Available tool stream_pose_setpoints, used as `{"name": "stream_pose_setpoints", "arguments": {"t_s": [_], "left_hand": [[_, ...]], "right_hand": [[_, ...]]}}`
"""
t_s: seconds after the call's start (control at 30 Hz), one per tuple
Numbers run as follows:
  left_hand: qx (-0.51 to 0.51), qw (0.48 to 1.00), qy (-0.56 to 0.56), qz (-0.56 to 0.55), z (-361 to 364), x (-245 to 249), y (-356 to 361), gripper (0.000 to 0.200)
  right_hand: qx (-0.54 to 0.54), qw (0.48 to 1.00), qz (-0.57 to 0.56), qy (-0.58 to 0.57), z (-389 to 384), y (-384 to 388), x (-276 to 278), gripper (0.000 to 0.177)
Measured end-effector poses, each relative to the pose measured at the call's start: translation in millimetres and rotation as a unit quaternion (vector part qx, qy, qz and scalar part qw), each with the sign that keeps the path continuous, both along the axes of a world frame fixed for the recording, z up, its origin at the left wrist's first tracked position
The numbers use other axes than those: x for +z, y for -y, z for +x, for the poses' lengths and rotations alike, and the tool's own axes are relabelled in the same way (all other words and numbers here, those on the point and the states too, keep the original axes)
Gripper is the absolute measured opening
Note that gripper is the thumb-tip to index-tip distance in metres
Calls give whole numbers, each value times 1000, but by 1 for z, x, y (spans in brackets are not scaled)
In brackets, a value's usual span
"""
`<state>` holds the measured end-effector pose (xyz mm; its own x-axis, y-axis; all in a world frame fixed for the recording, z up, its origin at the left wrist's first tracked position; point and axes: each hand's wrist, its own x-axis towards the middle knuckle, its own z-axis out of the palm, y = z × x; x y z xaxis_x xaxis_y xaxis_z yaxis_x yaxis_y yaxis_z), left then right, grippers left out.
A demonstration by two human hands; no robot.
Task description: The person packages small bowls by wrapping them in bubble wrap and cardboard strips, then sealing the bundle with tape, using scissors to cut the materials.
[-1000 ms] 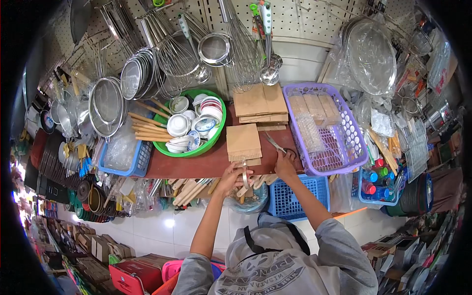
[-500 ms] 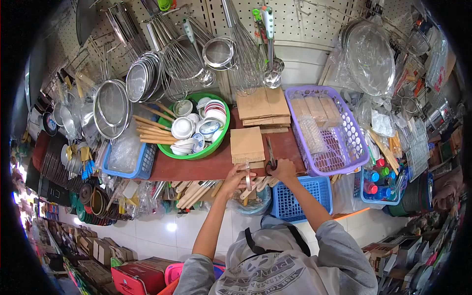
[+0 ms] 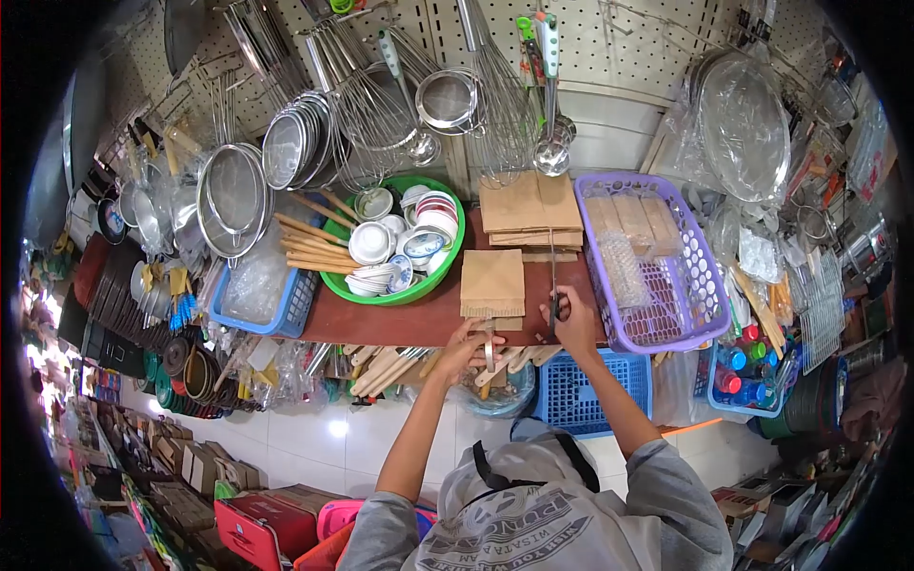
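At the table's front edge, my left hand is closed around a roll of tape, seen nearly edge-on. Just beyond it lies a brown paper bag with a jagged near edge. My right hand grips a pair of scissors by the handles, and the blades point away from me. Their fine position against the table cannot be made out. Behind the single bag, more brown paper bags are stacked.
A green basin of small bowls and wooden-handled tools stands left on the red-brown table. To the right is a purple basket with wrapped packs. Whisks and strainers hang behind; a blue basket sits below the edge.
My right hand has shifted its hold on the scissors, which now stand farther right of the single bag. My left hand keeps the tape roll near the same spot. The view has swung slightly left.
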<state>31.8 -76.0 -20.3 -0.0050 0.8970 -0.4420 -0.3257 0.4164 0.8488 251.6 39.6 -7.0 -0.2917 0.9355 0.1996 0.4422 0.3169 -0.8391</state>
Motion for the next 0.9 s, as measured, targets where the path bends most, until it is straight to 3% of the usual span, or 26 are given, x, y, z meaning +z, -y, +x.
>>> {"name": "stream_pose_setpoints", "arguments": {"t_s": [0.07, 0.17, 0.27, 0.4, 0.7, 0.9], "left_hand": [[2, 1000, 1, -4, 0, 4, 0, 56], [5, 1000, 6, -1, 0, -2, 0, 56], [-6, 1000, 1, -2, -1, 5, 0, 56], [-16, 999, 22, -24, -5, -11, -1, 49], [6, 1000, -4, 12, 5, 15, 6, 46], [7, 1000, 13, 1, 7, 3, 4, 51]], "right_hand": [[55, 997, 11, -58, -5, -4, 7, 36], [156, 982, 108, 5, -15, -11, 16, 41], [252, 959, 87, 91, -28, -14, 30, 45], [333, 904, 254, 88, -46, -26, 8, 46], [380, 869, 304, 86, -55, -38, 10, 46], [381, 883, 268, 61, -55, -43, -9, 48]]}}
